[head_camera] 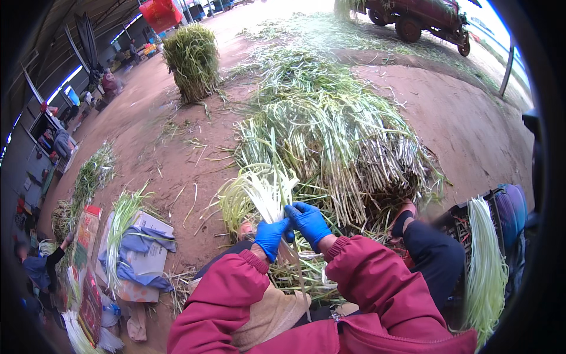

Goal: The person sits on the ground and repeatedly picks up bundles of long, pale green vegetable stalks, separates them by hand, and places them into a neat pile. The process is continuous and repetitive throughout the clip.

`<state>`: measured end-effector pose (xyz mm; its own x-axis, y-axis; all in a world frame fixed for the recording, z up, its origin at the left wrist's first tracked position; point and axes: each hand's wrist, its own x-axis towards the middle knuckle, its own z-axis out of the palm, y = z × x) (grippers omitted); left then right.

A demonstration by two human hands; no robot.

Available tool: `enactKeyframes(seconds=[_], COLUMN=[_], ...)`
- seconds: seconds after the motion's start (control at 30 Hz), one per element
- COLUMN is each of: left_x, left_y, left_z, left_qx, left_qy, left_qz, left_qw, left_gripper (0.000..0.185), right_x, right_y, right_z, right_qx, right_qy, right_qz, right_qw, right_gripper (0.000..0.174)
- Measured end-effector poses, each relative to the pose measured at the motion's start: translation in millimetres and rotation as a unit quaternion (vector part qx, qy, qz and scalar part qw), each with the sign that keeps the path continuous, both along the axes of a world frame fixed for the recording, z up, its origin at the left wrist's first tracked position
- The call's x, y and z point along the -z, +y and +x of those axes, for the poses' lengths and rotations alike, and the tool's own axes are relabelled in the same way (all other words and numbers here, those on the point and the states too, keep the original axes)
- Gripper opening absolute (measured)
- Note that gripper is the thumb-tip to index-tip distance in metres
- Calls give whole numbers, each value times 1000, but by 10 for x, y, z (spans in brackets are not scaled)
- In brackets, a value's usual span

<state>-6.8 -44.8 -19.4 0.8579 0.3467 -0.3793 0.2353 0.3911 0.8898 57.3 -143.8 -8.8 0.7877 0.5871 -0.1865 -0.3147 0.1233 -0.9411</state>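
My left hand [269, 239], in a blue glove, is closed around a bunch of pale leafy stalks [264, 194], with the white parts fanning out away from me. Against the right side of that bunch, my right hand [308, 225], gloved the same way, pinches a single longer green stalk [279, 177]. A thin strip [302, 287] hangs below the hands towards my lap. The two hands meet at the bunch, and the fingertips partly hide each other. Just beyond them lies a big heap of green stalks [327, 128], root ends towards me.
At my right, cleaned pale stalks [485, 265] lie over a dark crate [457, 230]. On the left, more stalks [118, 234] rest on a cardboard box [150, 239] with a blue cloth. Another person [42, 267] sits further left. A tied bundle [192, 62] stands upright ahead, and a red vehicle [411, 20] is beyond.
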Motion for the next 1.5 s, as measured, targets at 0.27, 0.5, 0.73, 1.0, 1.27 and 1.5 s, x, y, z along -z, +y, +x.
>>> enactKeyframes(seconds=[0.27, 0.5, 0.73, 1.0, 1.27, 1.5], left_x=[-5, 108, 327, 295, 169, -246], left_y=[-63, 373, 558, -25, -404, 371], left_z=[70, -19, 44, -97, -65, 125], left_qx=[-42, -91, -79, 174, 312, -75], left_qy=[35, -25, 147, 160, 82, -163], left_qz=[-95, -154, 284, 46, -181, -192], left_qw=[994, 983, 944, 971, 929, 965], left_gripper=[15, 27, 20, 41, 64, 28], right_x=[105, -76, -791, -25, 426, 1266], right_y=[-22, -1706, -2775, -1473, -53, -442], right_z=[160, 1454, 2034, 1613, 1021, 1814], right_qx=[190, 446, 540, 362, 237, 255], right_qy=[108, -72, -119, -38, 51, -61], right_qz=[164, 135, 15, 65, 73, -108], right_qw=[962, 882, 833, 929, 967, 959], right_gripper=[21, 23, 32, 18, 25, 26])
